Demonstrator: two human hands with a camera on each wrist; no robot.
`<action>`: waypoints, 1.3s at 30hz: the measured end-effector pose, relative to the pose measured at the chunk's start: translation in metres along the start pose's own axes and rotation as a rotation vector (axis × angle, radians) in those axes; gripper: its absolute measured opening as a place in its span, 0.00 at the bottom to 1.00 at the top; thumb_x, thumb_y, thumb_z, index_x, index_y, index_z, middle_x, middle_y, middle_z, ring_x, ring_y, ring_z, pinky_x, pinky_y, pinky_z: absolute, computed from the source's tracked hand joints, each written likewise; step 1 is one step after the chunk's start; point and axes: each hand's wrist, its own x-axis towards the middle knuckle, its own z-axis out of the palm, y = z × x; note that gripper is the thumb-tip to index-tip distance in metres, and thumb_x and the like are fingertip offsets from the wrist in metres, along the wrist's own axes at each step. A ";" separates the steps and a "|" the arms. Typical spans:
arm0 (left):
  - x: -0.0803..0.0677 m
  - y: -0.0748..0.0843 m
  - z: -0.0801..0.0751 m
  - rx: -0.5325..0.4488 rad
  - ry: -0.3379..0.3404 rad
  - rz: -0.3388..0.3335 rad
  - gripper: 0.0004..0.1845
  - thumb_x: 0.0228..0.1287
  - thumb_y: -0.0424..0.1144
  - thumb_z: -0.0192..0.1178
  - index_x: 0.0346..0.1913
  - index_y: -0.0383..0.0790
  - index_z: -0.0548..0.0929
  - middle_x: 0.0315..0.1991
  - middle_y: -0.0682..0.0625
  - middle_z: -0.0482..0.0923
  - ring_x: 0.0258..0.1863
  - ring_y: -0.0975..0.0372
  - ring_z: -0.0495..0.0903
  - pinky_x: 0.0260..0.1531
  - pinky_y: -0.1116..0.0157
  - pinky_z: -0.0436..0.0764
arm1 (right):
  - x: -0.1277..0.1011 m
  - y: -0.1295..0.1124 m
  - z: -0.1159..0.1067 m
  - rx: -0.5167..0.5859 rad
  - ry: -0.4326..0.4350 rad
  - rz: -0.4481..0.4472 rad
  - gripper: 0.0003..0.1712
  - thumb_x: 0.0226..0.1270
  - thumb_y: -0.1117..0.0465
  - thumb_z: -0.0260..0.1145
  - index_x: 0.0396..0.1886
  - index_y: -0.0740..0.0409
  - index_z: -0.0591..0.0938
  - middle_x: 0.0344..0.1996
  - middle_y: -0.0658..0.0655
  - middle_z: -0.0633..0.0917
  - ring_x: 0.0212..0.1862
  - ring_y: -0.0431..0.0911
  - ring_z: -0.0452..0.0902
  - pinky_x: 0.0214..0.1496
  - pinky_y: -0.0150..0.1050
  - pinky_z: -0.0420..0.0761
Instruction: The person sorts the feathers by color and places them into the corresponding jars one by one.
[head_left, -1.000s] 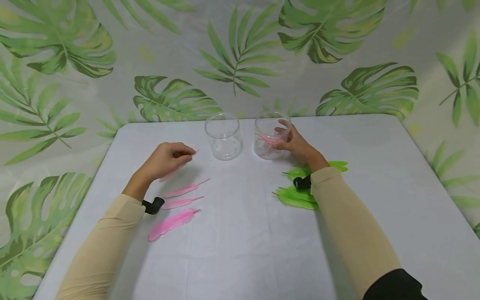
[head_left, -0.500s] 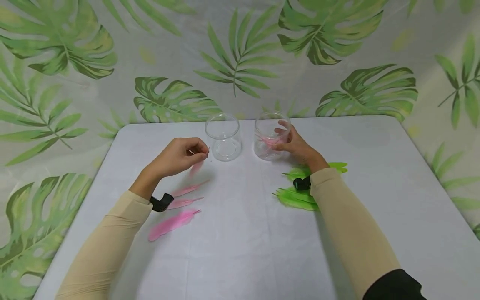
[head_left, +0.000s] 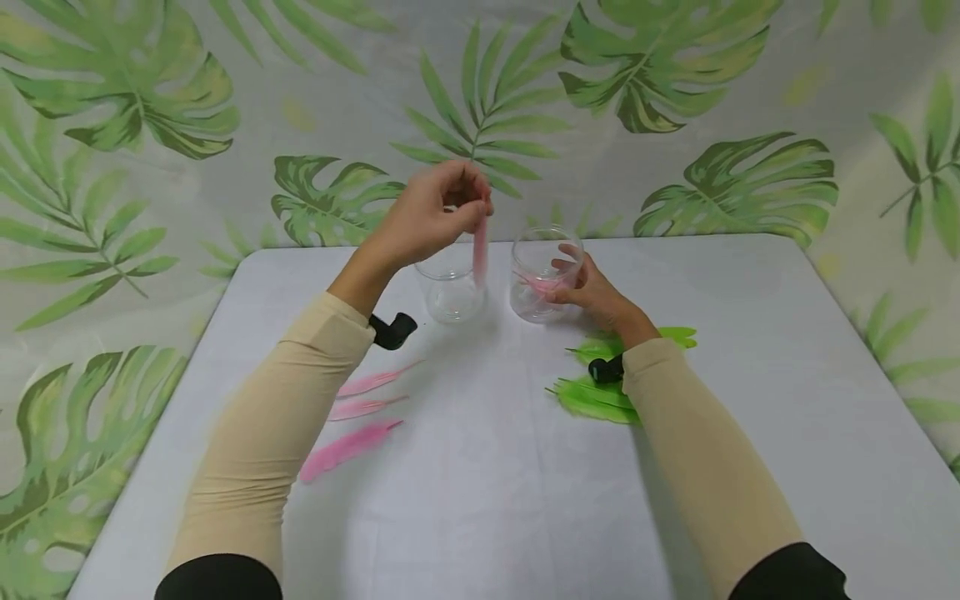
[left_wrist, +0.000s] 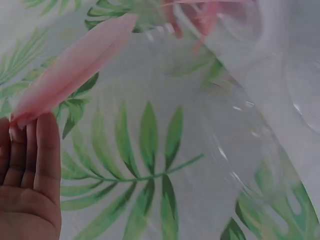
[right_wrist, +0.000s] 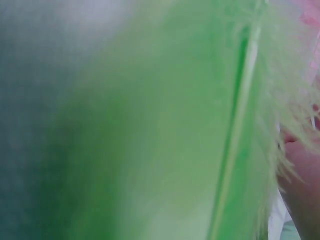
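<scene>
We found the left hand point(head_left: 431, 212) raised above the desk point(head_left: 487, 467), its thumb and fingertips pinched on the quill end of a pink feather point(head_left: 480, 250). The feather hung straight down, its tip over the left glass jar point(head_left: 450, 287); whether it had entered the mouth we could not tell. In the left wrist view the same pink feather point(left_wrist: 75, 62) stood out past the fingers point(left_wrist: 35, 160), with the clear curve of a jar beyond it.

The right hand point(head_left: 592, 287) was at the right glass jar point(head_left: 542, 271), grip clamped on it, fingers curled round its side. That jar stood just beside the left one and showed something pink inside.

Three more pink feathers point(head_left: 363, 408) lay flat on the desk by the left forearm, near one another but apart. A heap of green feathers point(head_left: 592, 396) lay under the right wrist, partly hidden by the sleeve. The right wrist view was filled by one blurred green feather point(right_wrist: 200, 125) at close range. A leaf-print cloth point(head_left: 150, 125) hung behind the desk.
</scene>
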 end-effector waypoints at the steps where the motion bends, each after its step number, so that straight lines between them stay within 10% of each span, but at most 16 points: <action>1: 0.008 0.003 0.003 -0.036 0.037 0.006 0.06 0.70 0.33 0.54 0.46 0.37 0.77 0.41 0.45 0.81 0.39 0.60 0.82 0.44 0.64 0.84 | 0.000 0.000 0.000 0.000 0.002 -0.001 0.53 0.64 0.69 0.65 0.80 0.49 0.43 0.80 0.62 0.52 0.80 0.55 0.47 0.72 0.43 0.66; 12: 0.054 -0.020 0.051 -0.391 0.205 -0.038 0.04 0.69 0.31 0.57 0.44 0.36 0.78 0.39 0.50 0.82 0.38 0.62 0.83 0.46 0.64 0.85 | 0.001 0.001 0.004 0.028 -0.015 0.005 0.54 0.65 0.68 0.63 0.80 0.47 0.40 0.80 0.60 0.53 0.80 0.54 0.48 0.78 0.54 0.55; 39: 0.058 -0.065 0.089 -0.302 0.142 -0.228 0.09 0.68 0.32 0.61 0.47 0.32 0.80 0.38 0.47 0.81 0.35 0.63 0.81 0.42 0.65 0.86 | 0.000 -0.002 0.001 0.014 0.008 -0.004 0.52 0.65 0.67 0.64 0.80 0.50 0.43 0.79 0.62 0.52 0.80 0.54 0.49 0.80 0.55 0.52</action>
